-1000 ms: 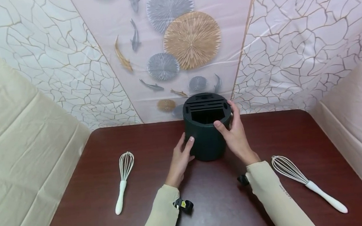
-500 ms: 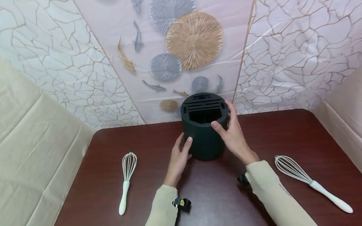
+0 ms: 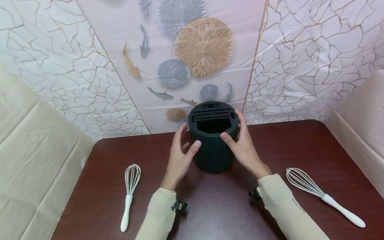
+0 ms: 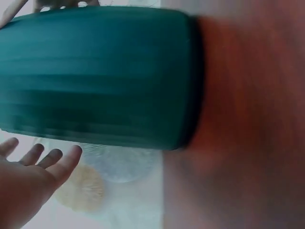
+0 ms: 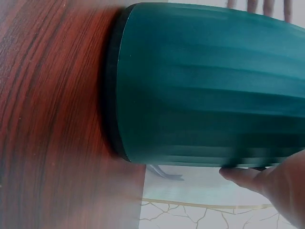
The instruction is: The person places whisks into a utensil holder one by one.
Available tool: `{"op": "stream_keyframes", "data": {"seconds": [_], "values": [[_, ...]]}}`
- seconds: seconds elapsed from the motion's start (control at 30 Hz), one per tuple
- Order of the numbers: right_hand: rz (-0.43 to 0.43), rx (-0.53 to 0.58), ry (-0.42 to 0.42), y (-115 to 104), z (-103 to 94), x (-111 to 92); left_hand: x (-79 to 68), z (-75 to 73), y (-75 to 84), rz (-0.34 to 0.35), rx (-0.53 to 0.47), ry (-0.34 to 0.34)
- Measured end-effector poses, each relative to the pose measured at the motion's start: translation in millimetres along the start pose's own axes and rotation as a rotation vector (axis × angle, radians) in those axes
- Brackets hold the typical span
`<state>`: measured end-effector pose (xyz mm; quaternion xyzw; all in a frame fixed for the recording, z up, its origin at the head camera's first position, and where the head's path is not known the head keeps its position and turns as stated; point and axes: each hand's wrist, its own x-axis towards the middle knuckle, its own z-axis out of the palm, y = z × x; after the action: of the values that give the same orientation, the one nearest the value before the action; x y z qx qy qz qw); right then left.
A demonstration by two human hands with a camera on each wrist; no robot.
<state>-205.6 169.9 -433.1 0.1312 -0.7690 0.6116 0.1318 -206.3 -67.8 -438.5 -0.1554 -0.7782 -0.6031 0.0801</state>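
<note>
A dark green round utensil holder [image 3: 213, 154] stands upright near the table's far edge. Its black top has narrow slots and one larger opening facing the front. At its right side the right hand [image 3: 248, 153] grips it, thumb on the front of the rim and fingers along the side toward the back. The left hand [image 3: 177, 161] is at the other side, thumb and fingers spread. In the left wrist view, the left hand's fingers [image 4: 66, 164] stand apart from the green wall. The right wrist view has the right hand [image 5: 281, 183] with a finger along the holder's side.
A white-handled whisk [image 3: 127, 209] lies on the brown table [image 3: 217, 217] at the left. Another whisk [image 3: 342, 209], slanting, lies at the right beside the right sleeve. Behind the table hangs a patterned cloth [image 3: 186, 59]; beige panels [image 3: 21, 169] flank both sides.
The left hand has let go of the holder's lower left side and moved up and outward. The right hand keeps its grip. The holder has shifted slightly left in view.
</note>
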Motion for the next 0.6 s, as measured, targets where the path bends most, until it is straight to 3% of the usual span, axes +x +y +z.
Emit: {"op": "stream_keyframes", "data": {"seconds": [0.3,0.47,0.6], "values": [[-0.002,0.018,-0.011,5.7,-1.7,0.7,29.8,-2.1,17.9,0.138,0.128,-0.046],[0.014,-0.002,-0.028,4.4,-4.0,0.9,34.3,1.4,19.8,0.187,0.193,-0.059],[0.054,-0.014,-0.065,0.3,-9.3,-0.8,33.5,2.5,19.8,0.184,0.229,-0.062]]}}
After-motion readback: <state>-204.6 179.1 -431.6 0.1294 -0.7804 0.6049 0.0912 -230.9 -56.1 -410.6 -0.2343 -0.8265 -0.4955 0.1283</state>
